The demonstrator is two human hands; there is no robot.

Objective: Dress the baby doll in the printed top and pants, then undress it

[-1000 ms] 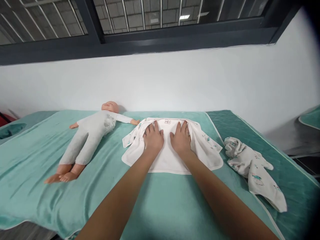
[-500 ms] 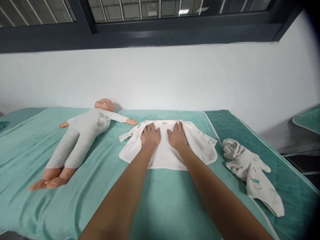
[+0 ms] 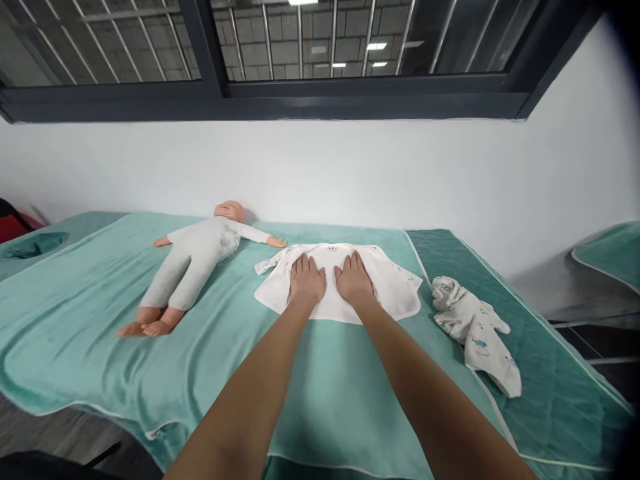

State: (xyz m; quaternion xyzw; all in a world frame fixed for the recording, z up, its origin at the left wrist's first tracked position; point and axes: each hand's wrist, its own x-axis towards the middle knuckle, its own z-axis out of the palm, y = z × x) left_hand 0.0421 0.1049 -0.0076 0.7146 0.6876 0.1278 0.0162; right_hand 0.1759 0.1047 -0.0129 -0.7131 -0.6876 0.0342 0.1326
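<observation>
A small white baby shirt (image 3: 333,307) lies spread open on the green blanket, its inner side up and a printed label at the neck. My left hand (image 3: 307,280) rests flat on its left half, fingers stretched toward the collar. On the right half, my right hand (image 3: 354,279) lies flat too, palm down. Both hands press on the cloth and hold nothing. To the left a baby doll (image 3: 200,250) in a white suit lies on its back, one hand near the shirt's sleeve. A crumpled white patterned baby garment (image 3: 475,327) sits to the right.
The green blanket (image 3: 240,393) covers the bed, over a darker quilted pad (image 3: 555,380) at the right. A white wall (image 3: 320,173) rises behind, below a dark-framed window (image 3: 310,107) with bars. Something red (image 3: 13,227) shows at the far left.
The view has drawn back and shifted, so more window and floor show. My hands have slid slightly down from the collar across the shirt, still flat on it.
</observation>
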